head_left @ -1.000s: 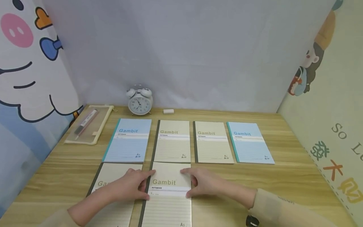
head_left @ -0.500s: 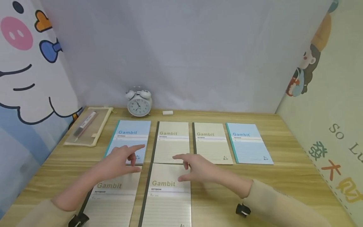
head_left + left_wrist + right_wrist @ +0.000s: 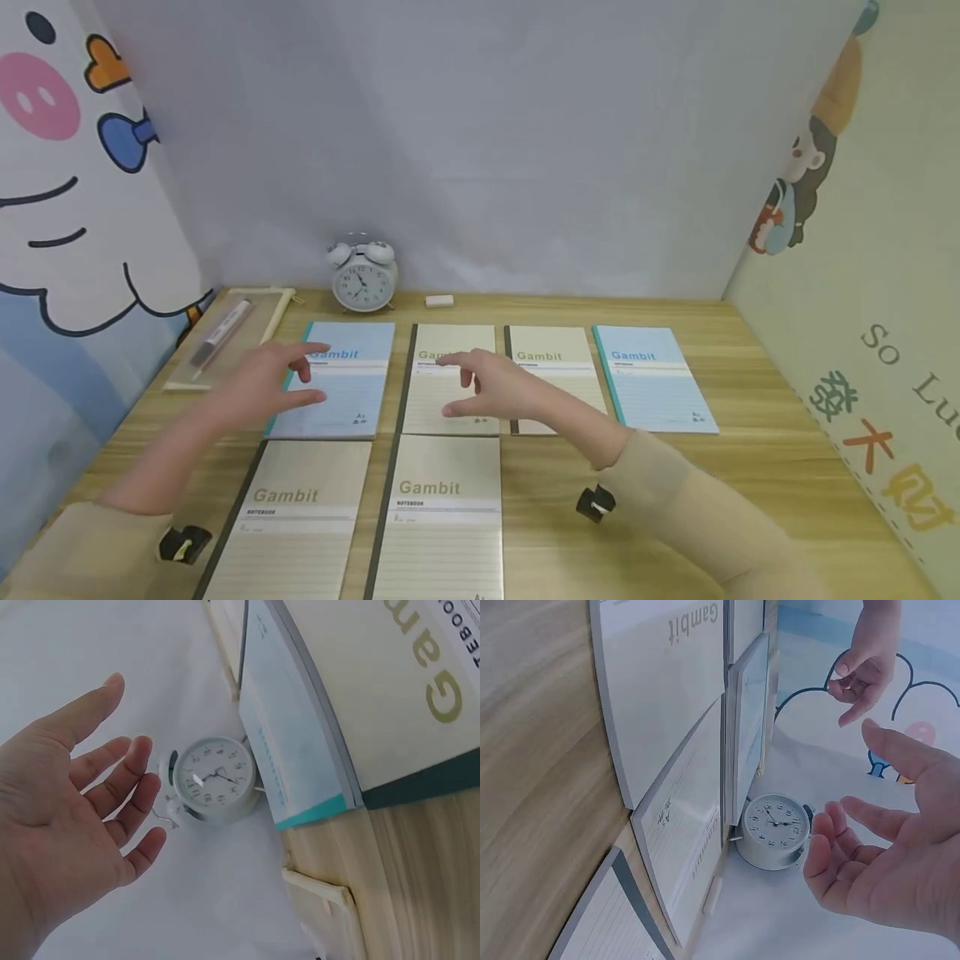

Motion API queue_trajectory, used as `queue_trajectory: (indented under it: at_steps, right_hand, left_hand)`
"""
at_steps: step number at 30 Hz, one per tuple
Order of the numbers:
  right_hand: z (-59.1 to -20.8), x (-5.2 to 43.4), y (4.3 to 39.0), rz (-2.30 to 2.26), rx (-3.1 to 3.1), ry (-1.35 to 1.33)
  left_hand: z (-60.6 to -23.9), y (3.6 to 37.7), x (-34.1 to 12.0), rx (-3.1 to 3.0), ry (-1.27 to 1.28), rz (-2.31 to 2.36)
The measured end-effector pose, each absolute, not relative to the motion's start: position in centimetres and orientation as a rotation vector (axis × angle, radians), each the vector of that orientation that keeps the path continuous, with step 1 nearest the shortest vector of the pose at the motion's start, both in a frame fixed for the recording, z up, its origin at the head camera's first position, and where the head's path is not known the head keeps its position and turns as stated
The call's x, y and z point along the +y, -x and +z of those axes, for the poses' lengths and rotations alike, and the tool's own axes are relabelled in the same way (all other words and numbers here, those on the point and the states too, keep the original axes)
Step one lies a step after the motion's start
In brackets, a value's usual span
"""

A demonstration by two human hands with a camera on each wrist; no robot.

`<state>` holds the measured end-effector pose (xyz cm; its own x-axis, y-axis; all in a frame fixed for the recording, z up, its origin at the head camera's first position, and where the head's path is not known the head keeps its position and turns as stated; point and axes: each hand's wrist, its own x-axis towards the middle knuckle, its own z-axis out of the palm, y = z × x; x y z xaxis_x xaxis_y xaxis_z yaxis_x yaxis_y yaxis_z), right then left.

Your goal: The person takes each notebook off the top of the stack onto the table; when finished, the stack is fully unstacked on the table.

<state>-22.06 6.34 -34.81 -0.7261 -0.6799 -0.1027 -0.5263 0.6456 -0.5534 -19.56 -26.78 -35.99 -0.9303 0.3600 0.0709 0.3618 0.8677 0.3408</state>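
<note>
Fingers [image 3: 303,347] of both hands spread wide, empty, above notebooks [image 3: 334,379] tiling the wooden desk [image 3: 757,467]; bare wood remained along its right edge.

Your right hand [image 3: 889,862] hangs open, fingers relaxed, just beside the clock [image 3: 774,831]; your left hand [image 3: 866,671] shows beyond, above 2 notebooks [image 3: 682,847].

Wooden table [image 3: 750,467]: notebooks [image 3: 442,508], clock [image 3: 363,279], probably eraser [image 3: 439,301]
</note>
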Motion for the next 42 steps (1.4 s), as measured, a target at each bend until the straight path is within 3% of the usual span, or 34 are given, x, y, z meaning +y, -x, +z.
queue_trajectory:
  at_steps: [23, 42]
  right_hand:
    - [-38.7, -0.7, 25.1, -0.759, 2.578, 1.040]
    - [-42.7, -3.8, 26.6, -0.679, 2.581, 0.935]
  left_hand:
    - [-41.1, 23.0, -32.7, -3.071, 0.384, -0.753]
    - [-43.5, 25.2, -33.4, -3.203, 0.394, -0.674]
